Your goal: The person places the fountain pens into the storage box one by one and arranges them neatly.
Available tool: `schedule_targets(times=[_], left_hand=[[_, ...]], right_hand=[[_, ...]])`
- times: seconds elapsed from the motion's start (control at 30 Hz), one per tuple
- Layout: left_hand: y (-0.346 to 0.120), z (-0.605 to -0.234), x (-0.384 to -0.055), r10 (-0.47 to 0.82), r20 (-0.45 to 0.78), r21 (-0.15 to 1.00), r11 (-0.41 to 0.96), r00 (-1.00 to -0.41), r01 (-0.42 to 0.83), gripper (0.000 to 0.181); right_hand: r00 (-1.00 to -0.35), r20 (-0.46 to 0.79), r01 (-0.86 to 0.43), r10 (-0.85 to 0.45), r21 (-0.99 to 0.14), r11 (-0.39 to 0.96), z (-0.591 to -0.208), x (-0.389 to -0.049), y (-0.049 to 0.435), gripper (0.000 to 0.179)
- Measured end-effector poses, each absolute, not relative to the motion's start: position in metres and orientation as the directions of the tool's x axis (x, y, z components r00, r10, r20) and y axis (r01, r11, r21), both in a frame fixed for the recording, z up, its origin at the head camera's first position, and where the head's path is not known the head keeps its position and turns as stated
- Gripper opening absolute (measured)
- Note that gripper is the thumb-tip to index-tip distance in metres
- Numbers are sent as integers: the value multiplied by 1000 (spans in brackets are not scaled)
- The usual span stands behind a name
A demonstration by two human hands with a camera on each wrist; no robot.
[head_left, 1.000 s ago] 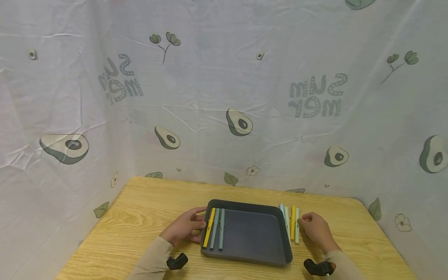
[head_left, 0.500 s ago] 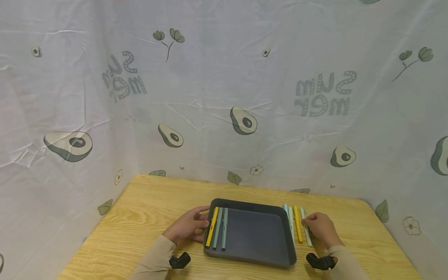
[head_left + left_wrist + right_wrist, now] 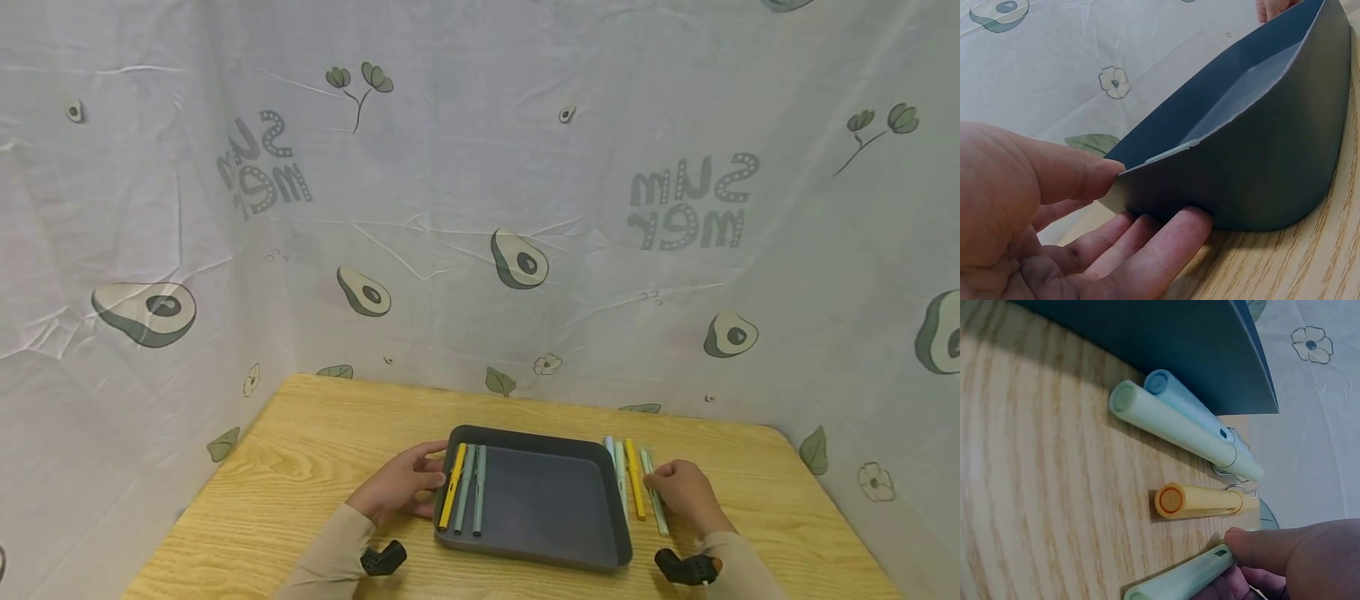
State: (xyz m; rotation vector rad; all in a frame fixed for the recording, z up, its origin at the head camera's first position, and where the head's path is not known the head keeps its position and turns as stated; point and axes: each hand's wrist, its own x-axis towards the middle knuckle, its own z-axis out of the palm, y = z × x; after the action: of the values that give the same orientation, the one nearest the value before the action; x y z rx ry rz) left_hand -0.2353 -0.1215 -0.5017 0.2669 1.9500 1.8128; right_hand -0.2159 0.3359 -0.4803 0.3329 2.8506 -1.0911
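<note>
My left hand [image 3: 401, 485] holds the left side of a dark grey tray [image 3: 551, 504]. In the left wrist view its thumb lies at the rim and its fingers touch the outer wall near the bottom. Right of the tray, my right hand [image 3: 684, 490] pinches a pale green pen [image 3: 1182, 578] between thumb and fingers, near its clip end; the pen lies slanted at the table. Beside it lie a yellow pen [image 3: 1197, 501], another pale green pen [image 3: 1175, 430] and a light blue pen [image 3: 1188, 400], these last two touching, close to the tray wall.
Inside the tray's left side lie a yellow pen [image 3: 452, 492] and two grey-green pens [image 3: 464, 493], side by side. The wooden table [image 3: 337, 433] carries everything. A patterned white curtain [image 3: 442, 192] hangs behind and at both sides.
My right hand has drawn the outer pale green pen away from the yellow pen, rightward and slightly toward me, and its slant has grown. My left hand stays at the tray.
</note>
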Motion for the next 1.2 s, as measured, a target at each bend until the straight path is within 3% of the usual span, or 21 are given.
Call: schedule_targets(times=[1.0, 1.2], left_hand=[[-119, -503, -235, 446, -204, 979, 114, -871, -171, 62], [-120, -501, -234, 448, -202, 979, 111, -871, -170, 62]], right_hand=[[-964, -176, 266, 200, -670, 693, -483, -184, 369, 27], [-962, -168, 273, 215, -619, 736, -482, -175, 374, 28]])
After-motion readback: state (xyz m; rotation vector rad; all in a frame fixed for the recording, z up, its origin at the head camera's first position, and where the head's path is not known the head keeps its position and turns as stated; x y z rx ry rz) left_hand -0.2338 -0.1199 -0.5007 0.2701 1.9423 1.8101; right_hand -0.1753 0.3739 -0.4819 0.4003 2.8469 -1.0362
